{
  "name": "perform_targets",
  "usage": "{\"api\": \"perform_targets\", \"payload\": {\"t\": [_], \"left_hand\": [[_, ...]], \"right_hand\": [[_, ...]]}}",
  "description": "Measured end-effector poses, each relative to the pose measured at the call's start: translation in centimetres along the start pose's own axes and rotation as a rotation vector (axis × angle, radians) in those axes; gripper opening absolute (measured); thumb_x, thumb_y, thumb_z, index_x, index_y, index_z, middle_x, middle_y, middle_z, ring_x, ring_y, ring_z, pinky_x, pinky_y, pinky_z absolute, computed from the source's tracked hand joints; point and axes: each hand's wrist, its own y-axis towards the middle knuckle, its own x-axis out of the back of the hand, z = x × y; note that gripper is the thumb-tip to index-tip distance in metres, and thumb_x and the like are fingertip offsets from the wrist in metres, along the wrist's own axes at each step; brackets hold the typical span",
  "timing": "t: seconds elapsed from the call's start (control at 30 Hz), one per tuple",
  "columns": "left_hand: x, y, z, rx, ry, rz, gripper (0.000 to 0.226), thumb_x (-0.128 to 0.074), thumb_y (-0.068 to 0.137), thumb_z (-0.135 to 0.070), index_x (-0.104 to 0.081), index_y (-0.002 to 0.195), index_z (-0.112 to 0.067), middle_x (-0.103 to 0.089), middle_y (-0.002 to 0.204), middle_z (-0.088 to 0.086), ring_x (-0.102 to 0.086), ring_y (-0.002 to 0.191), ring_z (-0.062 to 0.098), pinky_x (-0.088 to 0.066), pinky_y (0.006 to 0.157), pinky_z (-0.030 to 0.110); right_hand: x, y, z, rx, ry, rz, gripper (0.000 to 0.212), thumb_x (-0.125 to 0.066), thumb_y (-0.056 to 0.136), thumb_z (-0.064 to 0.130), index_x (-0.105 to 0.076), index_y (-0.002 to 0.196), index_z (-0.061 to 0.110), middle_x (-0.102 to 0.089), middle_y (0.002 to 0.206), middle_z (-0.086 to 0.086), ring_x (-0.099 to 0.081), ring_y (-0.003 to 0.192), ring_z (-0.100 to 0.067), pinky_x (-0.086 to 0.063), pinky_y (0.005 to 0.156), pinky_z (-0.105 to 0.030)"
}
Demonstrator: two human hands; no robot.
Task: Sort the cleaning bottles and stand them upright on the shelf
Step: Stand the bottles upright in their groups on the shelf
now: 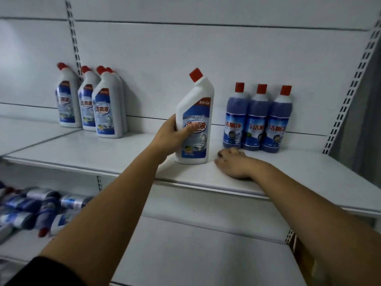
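lower shelf, left end: loose bottles [31, 209] lying flat. upper shelf [82, 153], left rear: white bottles [105, 108] upright. centre, near front edge: left hand [175, 137] grips an upright angled-neck bottle [195, 112]. right hand [233, 164] rests just beside it, fingers loosely curled, empty. right rear: three blue bottles [255, 120] upright.

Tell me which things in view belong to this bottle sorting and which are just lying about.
Job: white bottle gripped by the left hand; white bottle group standing left; three blue bottles standing right; bottle heap lying on the lower shelf; upper shelf.
Not job: slotted upright; back panel.
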Motion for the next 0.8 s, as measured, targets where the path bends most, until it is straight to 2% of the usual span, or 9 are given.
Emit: {"api": "perform_targets", "payload": {"t": [0.1, 0.23, 0.37, 0.5, 0.67, 0.8], "left_hand": [[3.1, -1.2, 0.0, 0.001, -0.009, -0.020, 0.037, -0.068, 0.088, -0.036, -0.054, 0.120, -0.026, -0.069, 0.105, -0.008, -0.070, 0.091, 0.011, -0.059, 0.066, 0.025], [8.7, -2.1, 0.9, -0.008, -0.004, -0.045, 0.028, -0.066, 0.090, -0.030, -0.053, 0.114, -0.025, -0.068, 0.099, -0.009, -0.069, 0.083, 0.005, -0.054, 0.057, 0.017], [16.0, -1.6, 2.4, -0.019, 0.021, -0.044, 0.035, -0.067, 0.088, -0.034, -0.055, 0.119, -0.023, -0.069, 0.107, -0.004, -0.069, 0.094, 0.011, -0.057, 0.067, 0.025], [24.0, -0.6, 4.0, -0.014, 0.013, -0.019, 0.023, -0.068, 0.088, -0.030, -0.057, 0.107, -0.031, -0.070, 0.099, -0.009, -0.071, 0.088, 0.007, -0.056, 0.065, 0.024], [33.1, 1.3, 5.8, 0.011, -0.005, -0.008, 0.031, -0.071, 0.085, -0.030, -0.056, 0.111, -0.036, -0.069, 0.109, -0.005, -0.068, 0.098, 0.015, -0.057, 0.072, 0.034], [38.2, 3.5, 7.1, 0.042, 0.011, 0.014, 0.047, -0.073, 0.082, -0.031, -0.053, 0.124, -0.030, -0.068, 0.114, -0.004, -0.067, 0.101, 0.018, -0.058, 0.080, 0.041]], "right_hand": [[-0.6, -2.2, 3.2, 0.059, -0.001, -0.018, 0.056, -0.029, 0.102, 0.048, -0.025, 0.152, 0.024, -0.018, 0.159, -0.007, -0.026, 0.142, -0.031, -0.025, 0.116, -0.048], [-1.8, -3.1, 8.7, 0.117, -0.024, -0.033, 0.050, -0.026, 0.103, 0.044, -0.026, 0.151, 0.027, -0.021, 0.158, -0.004, -0.028, 0.141, -0.031, -0.024, 0.114, -0.048], [-3.3, -1.2, 14.9, 0.135, -0.006, -0.072, 0.048, -0.026, 0.103, 0.041, -0.028, 0.149, 0.029, -0.024, 0.158, -0.004, -0.029, 0.140, -0.030, -0.024, 0.114, -0.044], [-4.4, 1.2, 21.4, 0.124, 0.044, -0.086, 0.046, -0.029, 0.102, 0.042, -0.032, 0.147, 0.031, -0.026, 0.156, 0.000, -0.031, 0.139, -0.027, -0.023, 0.114, -0.042], [-5.3, 3.9, 28.7, 0.108, 0.093, -0.100, 0.046, -0.033, 0.101, 0.043, -0.037, 0.145, 0.030, -0.029, 0.156, 0.000, -0.035, 0.137, -0.026, -0.027, 0.114, -0.040], [-6.0, 5.4, 33.7, 0.121, 0.082, -0.112, 0.048, -0.034, 0.102, 0.042, -0.036, 0.147, 0.026, -0.030, 0.156, -0.002, -0.038, 0.136, -0.026, -0.031, 0.112, -0.039]]}}
